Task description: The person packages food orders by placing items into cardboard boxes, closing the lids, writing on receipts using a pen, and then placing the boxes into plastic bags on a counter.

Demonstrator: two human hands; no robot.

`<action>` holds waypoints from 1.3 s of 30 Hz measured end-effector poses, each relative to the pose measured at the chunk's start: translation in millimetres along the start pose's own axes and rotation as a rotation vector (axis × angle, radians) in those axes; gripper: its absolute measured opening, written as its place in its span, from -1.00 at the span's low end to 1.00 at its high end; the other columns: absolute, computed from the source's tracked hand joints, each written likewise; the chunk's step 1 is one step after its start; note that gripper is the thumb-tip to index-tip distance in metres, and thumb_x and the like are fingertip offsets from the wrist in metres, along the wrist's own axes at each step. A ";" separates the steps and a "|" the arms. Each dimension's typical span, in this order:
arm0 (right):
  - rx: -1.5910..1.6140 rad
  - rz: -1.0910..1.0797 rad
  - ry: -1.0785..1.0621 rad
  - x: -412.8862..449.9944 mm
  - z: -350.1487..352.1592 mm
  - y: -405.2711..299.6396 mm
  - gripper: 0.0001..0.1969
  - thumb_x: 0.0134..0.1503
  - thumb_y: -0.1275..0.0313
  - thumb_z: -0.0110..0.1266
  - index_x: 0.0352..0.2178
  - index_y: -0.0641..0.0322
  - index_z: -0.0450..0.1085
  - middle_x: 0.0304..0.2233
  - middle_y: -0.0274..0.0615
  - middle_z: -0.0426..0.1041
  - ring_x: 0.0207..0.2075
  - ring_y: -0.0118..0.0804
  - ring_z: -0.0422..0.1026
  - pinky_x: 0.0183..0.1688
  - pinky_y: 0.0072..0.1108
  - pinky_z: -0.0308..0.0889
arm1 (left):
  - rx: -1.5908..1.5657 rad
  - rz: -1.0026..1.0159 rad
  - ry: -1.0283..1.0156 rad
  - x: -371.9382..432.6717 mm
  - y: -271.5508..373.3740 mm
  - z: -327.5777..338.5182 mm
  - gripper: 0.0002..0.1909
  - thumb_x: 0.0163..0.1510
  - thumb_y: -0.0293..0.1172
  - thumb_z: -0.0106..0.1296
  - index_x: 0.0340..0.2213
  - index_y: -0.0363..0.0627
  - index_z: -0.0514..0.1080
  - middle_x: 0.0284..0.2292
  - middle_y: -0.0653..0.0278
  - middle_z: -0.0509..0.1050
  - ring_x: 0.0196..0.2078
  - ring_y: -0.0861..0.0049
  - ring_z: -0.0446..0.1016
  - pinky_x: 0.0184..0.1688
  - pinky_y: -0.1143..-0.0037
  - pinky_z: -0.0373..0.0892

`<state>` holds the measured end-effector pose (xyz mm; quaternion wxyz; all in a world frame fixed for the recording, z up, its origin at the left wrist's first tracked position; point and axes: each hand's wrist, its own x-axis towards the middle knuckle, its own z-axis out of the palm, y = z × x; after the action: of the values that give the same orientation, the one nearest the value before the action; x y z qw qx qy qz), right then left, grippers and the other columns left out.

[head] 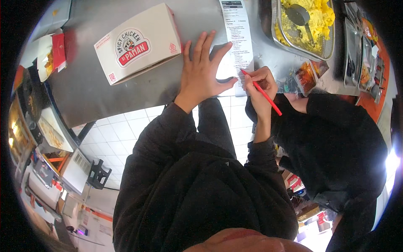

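A long printed paper slip (239, 34) lies on the steel worktop (141, 91) before me, with pen marks among its lines. My right hand (261, 85) holds a red pen (266, 97), its tip on the lower part of the slip. With fingers spread, my left hand (203, 66) rests at the slip's left side; the thumb and index finger reach its edge and nothing is gripped. Left of that hand sits a closed white cardboard food box (141, 44) with a printed chicken logo.
A wire-rimmed tray (273, 28) of yellow food holds a dark scoop (298, 14). Sauce-filled plastic packets (306, 77) lie below it. A person in black (330, 135) stands close at right. An open red and white box (52, 56) is at far left.
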<state>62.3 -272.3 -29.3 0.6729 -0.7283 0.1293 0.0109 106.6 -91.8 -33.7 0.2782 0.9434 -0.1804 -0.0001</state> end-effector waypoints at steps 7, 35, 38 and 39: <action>-0.177 -0.149 -0.025 -3.4 -5.1 9.4 -0.80 0.02 0.71 0.06 -0.56 0.31 0.19 -0.47 -0.22 0.31 -0.58 -0.55 0.32 -0.55 -0.74 0.24 | -0.025 0.000 -0.002 1.5 -1.4 -0.2 -0.11 -0.36 0.10 0.25 0.08 0.21 0.25 0.17 0.07 0.05 0.25 0.15 -0.07 0.20 0.03 -0.16; -0.069 -0.022 0.022 -21.0 0.9 -2.3 -0.80 -0.03 0.73 0.09 -0.57 0.26 0.24 -0.48 -0.30 0.33 -0.46 -0.56 0.29 -0.39 -0.73 0.23 | -0.026 -0.011 -0.102 2.3 -1.8 -4.2 -0.07 -0.32 0.14 0.19 0.13 0.20 0.18 0.21 0.03 0.00 0.28 0.19 -0.10 0.22 0.04 -0.28; -0.202 -0.079 -0.019 -20.4 -1.5 -0.4 -0.79 -0.11 0.71 0.14 -0.62 0.28 0.24 -0.53 -0.30 0.34 -0.44 -0.52 0.34 -0.35 -0.71 0.26 | -0.028 0.001 -0.099 3.0 -2.2 -3.7 -0.06 -0.32 0.13 0.19 0.14 0.20 0.16 0.22 0.03 -0.01 0.28 0.19 -0.09 0.22 0.04 -0.28; -0.201 -0.078 -0.016 -20.6 -1.1 0.2 -0.79 -0.11 0.71 0.14 -0.62 0.28 0.24 -0.53 -0.30 0.34 -0.44 -0.52 0.34 -0.35 -0.71 0.26 | -0.030 0.008 -0.095 2.8 -2.4 -3.4 -0.05 -0.32 0.13 0.20 0.14 0.20 0.16 0.22 0.03 -0.01 0.28 0.19 -0.09 0.22 0.04 -0.27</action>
<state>42.2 -269.8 -25.5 0.5975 -0.7964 0.0936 0.0036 110.4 -89.1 -31.8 0.2833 0.9375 -0.1970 -0.0463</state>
